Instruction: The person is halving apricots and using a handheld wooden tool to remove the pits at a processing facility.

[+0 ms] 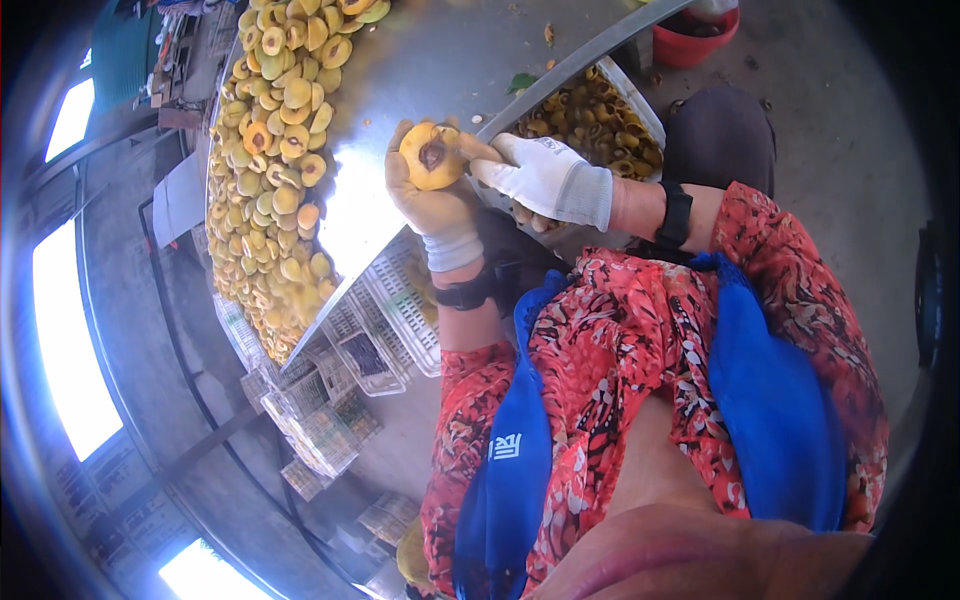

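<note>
In my left hand (437,215), which wears a stained glove, rests a yellow peach half (425,172), its brown, rough centre turned upward. The fingers curl around its outer side. My right hand (548,182), in a white glove, is closed around a short tool with a tan, wooden-looking handle (478,148). The tool reaches the right edge of the peach's brown centre; its working end is too small and blurred to make out. Both hands are near the edge of a metal table (440,60).
Many peach halves (285,150) are heaped along the table's left side. Below the table edge, a white crate (635,100) holds brownish fruit pieces. A red basin (697,42) stands at the far right. Plastic crates (385,300) are stacked beneath the table at left.
</note>
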Motion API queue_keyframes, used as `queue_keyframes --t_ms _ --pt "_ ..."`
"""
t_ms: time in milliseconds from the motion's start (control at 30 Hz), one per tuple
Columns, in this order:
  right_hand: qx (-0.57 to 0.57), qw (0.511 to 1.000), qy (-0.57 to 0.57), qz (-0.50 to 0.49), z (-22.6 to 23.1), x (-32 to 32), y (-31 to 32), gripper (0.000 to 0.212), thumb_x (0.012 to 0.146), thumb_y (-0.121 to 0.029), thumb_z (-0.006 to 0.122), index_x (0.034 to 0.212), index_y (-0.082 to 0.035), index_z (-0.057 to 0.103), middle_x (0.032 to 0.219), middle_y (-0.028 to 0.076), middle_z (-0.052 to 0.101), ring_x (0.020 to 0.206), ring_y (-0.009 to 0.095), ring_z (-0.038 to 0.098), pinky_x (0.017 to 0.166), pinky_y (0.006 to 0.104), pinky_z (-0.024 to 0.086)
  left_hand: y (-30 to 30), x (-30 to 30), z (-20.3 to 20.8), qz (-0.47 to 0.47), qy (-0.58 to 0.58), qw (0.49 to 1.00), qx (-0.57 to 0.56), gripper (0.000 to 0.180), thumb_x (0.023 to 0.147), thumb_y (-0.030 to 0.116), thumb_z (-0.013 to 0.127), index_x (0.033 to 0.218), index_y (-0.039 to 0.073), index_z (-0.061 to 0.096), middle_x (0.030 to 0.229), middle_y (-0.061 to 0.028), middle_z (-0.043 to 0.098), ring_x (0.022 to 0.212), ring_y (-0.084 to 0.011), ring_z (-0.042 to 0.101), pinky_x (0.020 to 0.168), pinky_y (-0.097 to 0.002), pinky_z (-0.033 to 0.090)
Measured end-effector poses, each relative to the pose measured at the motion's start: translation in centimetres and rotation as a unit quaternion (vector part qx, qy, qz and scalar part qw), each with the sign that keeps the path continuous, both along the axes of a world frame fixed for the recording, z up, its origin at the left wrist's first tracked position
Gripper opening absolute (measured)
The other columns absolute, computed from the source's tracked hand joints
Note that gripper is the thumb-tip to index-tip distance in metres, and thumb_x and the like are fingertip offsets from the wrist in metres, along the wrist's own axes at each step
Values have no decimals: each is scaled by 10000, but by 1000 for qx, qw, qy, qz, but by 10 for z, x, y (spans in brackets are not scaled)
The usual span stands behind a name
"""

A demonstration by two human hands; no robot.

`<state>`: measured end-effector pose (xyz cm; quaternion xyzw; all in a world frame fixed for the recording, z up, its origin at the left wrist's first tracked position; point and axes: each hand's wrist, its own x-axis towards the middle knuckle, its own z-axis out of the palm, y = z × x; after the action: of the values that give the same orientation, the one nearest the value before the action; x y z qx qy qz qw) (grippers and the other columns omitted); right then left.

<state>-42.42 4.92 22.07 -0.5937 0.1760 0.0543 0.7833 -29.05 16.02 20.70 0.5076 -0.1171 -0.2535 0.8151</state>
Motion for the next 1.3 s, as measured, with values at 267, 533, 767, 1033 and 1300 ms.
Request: queue_keyframes --t_ms 267,533,767,1033,1300 --pt "-4 999 23 34 1 -3 -13 421 947 -448 503 971 -32 567 565 54 556 400 127 531 383 255 426 -3 -6 -4 49 -37 998 3 407 938 342 486 1204 34 486 1085 -171 590 975 -364 607 864 -476 508" --pt "103 982 52 152 -6 -2 -15 442 951 -453 502 945 -17 579 555 46 566 390 118 526 359 250 419 -5 -2 -18 103 -342 921 155 357 915 295 587 1149 41 499 1043 -152 587 875 -299 637 759 -411 546" --pt "47 997 31 50 1 -10 -10 407 945 -433 524 912 -29 558 551 39 541 393 111 513 366 243 398 -14 -8 -10 90 -54 994 15 481 938 504 491 1175 86 502 1041 -110 570 958 -309 592 753 -438 528" --pt "-7 1000 9 29 -3 -3 -5 367 969 -401 458 1003 -45 538 583 52 553 417 141 528 408 299 433 -19 -21 -5 83 -50 995 28 561 949 578 378 1204 84 457 1020 -105 559 952 -317 581 771 -444 516" --pt "161 983 26 81 -18 3 -4 425 977 -444 446 949 -38 566 542 22 504 377 128 458 343 290 349 -24 -29 -21 133 -256 942 172 572 958 550 396 1220 42 402 1057 -133 513 909 -290 597 721 -371 544"
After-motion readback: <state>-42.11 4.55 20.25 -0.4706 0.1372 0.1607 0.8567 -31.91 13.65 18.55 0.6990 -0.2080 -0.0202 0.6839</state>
